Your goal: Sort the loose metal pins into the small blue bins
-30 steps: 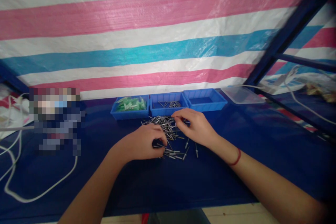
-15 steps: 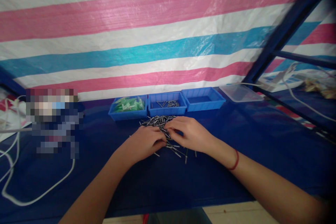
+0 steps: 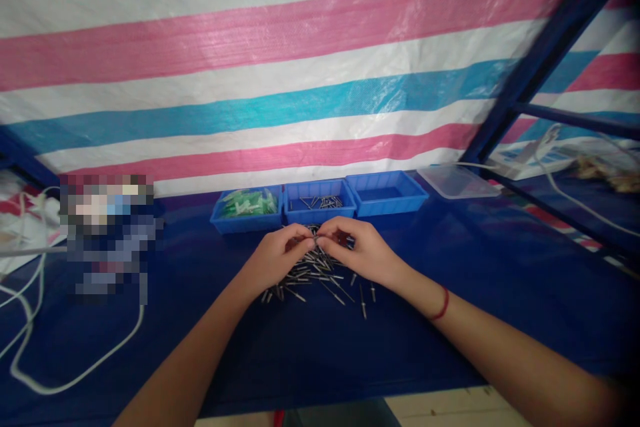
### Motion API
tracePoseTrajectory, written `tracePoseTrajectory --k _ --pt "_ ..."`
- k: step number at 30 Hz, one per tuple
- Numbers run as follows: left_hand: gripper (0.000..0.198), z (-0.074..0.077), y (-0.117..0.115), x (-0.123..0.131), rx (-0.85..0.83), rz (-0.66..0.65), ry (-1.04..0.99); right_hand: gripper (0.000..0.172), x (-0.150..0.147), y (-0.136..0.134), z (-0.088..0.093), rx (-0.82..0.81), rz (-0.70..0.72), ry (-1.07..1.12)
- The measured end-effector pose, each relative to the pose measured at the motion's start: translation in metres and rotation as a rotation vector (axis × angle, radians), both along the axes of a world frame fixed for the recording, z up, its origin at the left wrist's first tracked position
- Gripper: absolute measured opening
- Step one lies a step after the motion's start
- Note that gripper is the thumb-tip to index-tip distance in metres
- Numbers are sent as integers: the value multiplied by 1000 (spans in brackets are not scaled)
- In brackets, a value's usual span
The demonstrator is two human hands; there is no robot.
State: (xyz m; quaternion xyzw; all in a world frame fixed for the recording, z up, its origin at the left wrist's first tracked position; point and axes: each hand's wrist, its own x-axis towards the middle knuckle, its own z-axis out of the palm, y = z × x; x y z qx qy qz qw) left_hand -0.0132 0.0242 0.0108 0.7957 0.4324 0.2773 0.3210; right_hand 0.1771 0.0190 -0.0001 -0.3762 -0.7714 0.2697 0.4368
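Glossy dark-blue tabletop (image 3: pixel 320 353); red-white-blue striped plastic sheet (image 3: pixel 280 40) at 12 o'clock.
Bare left hand (image 3: pixel 277 253), bare right hand (image 3: pixel 367 250): narrow pinches over silver metal rivets (image 3: pixel 317 265); cannot tell what's held.

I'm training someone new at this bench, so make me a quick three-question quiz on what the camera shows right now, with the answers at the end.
1. Multiple choice: what colour are most of the pieces in the leftmost blue bin? A) orange B) green C) black
2. True or false: the fingertips of the left hand and the right hand are close together over the pile of metal pins.
3. Short answer: which wrist wears the red band?

Key: 1. B, green. 2. True. 3. The right wrist.
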Motion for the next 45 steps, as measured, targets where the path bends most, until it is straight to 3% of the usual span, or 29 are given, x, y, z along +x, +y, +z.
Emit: tracePoseTrajectory --k 7,11,32,39,45 --pt "27 -2 -5 9 -69 2 -149 19 -1 1 -4 -139 32 191" --pt "26 0 -7 10 -62 -23 -107 16 -1 1 -3 -102 9 200" --pt "19 6 -9 11 89 162 -143 14 -2 2 -9 -68 -16 169" --pt "19 7 -7 6 227 205 -43 13 0 6 5 171 -88 -29" --pt "18 13 -2 -8 404 233 125 14 -9 45 18 313 -271 -272"
